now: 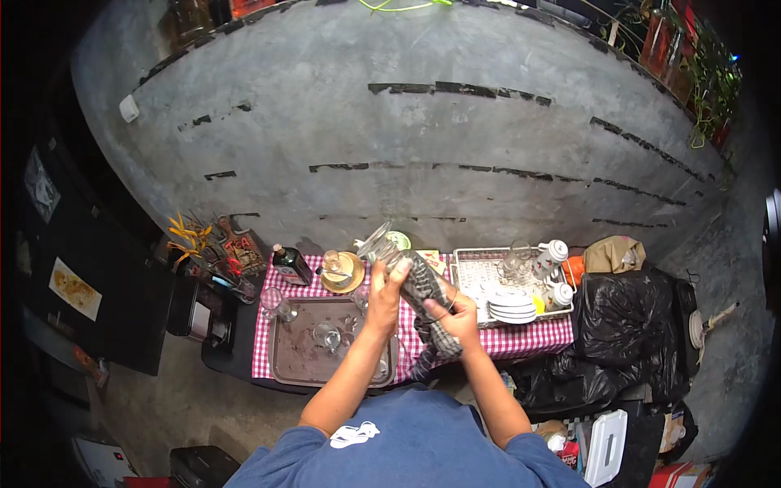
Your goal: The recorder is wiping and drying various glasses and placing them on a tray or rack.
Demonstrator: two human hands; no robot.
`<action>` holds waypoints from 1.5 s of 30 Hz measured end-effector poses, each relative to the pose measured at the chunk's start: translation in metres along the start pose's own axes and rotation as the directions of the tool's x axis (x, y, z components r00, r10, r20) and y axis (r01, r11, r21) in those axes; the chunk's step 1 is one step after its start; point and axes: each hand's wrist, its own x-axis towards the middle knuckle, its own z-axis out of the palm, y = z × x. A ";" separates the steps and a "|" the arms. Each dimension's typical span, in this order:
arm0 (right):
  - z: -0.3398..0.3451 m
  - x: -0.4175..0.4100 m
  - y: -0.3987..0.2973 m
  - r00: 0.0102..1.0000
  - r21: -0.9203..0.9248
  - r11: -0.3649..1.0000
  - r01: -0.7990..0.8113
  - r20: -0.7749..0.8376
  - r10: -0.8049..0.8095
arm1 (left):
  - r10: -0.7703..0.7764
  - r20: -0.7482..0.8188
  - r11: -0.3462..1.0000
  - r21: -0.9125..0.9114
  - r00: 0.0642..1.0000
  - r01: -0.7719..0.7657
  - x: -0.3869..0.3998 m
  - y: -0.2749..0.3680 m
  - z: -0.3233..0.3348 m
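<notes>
My left hand (384,299) grips a clear glass vessel (379,245), tilted with its round foot or rim up to the left. My right hand (454,314) holds a dark checked cloth (430,293) wrapped about the vessel's lower right part; the cloth's end hangs below the hand. The cloth hides much of the glass, so its kind is not certain. Under my left forearm lies a brown tray (299,372) with wet marks and a clear glass (327,335) on it. More glasses (273,299) stand at the tray's upper left corner.
On the checked tablecloth (512,341) stand a dark bottle (291,265), a round wooden coaster (357,274) with a glass item, and a white wicker tray (488,251) holding stacked saucers (511,306), lidded mugs (551,256) and a glass. Black plastic bags (622,311) lie right; a grey wall (427,134) rises behind.
</notes>
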 end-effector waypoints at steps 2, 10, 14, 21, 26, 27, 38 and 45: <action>-0.008 0.008 -0.019 0.934 0.311 0.881 -0.356 0.149 0.324 | -0.075 0.168 0.996 0.055 0.983 0.066 0.008 0.015 -0.020; 0.024 -0.008 0.036 0.779 0.632 0.455 -0.627 0.515 0.358 | 0.127 0.731 0.939 -0.306 0.670 0.155 0.018 0.035 -0.061; 0.046 -0.013 0.012 0.832 0.486 0.684 -0.544 0.414 0.369 | 0.158 0.611 0.907 -0.401 0.775 0.131 0.006 0.039 -0.066; 0.069 0.006 -0.004 0.936 -0.189 0.938 0.292 0.257 -0.240 | -0.157 0.085 0.786 -0.592 0.984 0.176 -0.007 0.028 -0.076; 0.083 0.002 -0.006 0.908 0.514 0.756 -0.405 0.320 0.269 | 0.093 0.329 0.951 -0.309 0.940 0.014 -0.011 0.065 -0.082; 0.086 0.003 0.002 0.885 0.652 0.601 -0.462 0.390 0.256 | 0.093 0.362 0.968 -0.251 0.928 0.001 -0.011 0.074 -0.077; 0.119 0.003 -0.026 0.874 -0.329 0.811 0.484 0.142 -0.464 | -0.017 -0.057 0.885 -0.465 0.998 -0.011 -0.020 0.063 -0.065; 0.101 0.007 -0.024 0.992 0.329 0.936 -0.125 0.075 0.106 | 0.177 0.144 0.963 -0.231 0.974 -0.141 -0.018 0.081 -0.063</action>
